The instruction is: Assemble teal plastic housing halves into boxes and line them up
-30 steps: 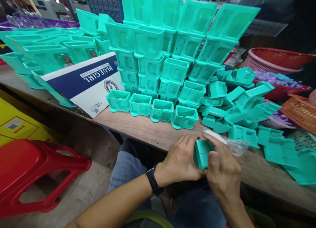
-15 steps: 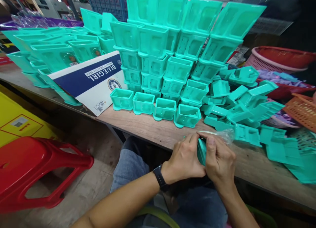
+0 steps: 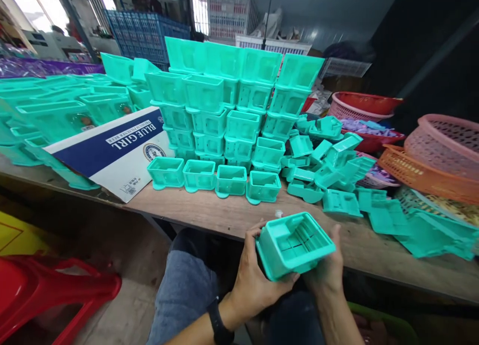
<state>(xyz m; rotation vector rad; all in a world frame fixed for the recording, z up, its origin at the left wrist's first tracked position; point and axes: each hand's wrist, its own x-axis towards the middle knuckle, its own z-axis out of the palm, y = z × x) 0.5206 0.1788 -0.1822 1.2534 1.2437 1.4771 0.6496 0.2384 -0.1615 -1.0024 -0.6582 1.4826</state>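
A turquoise plastic box (image 3: 274,259) is tilted above the table's front edge, its open top facing me and showing slots inside. My left hand (image 3: 252,280) grips it from the left, thumb along the near lower side. On the other side my right hand (image 3: 330,271) is closed against the box, with most of its fingers hidden. Just beyond stands a row of similar small boxes (image 3: 231,181), with taller stacks of boxes (image 3: 209,120) behind it. A heap of loose turquoise parts (image 3: 333,160) lies to the right.
A Blue Girl carton (image 3: 112,150) leans between the stacks and more turquoise boxes (image 3: 52,110) on the left. Plastic baskets (image 3: 422,170) with purple pieces stand at the right. A red stool (image 3: 22,290) is at lower left; the wooden table (image 3: 209,205) spans the view.
The turquoise box has turned so its open top faces me, where before it was mostly hidden between both hands. My hands have moved apart around it. The view has tilted upward.
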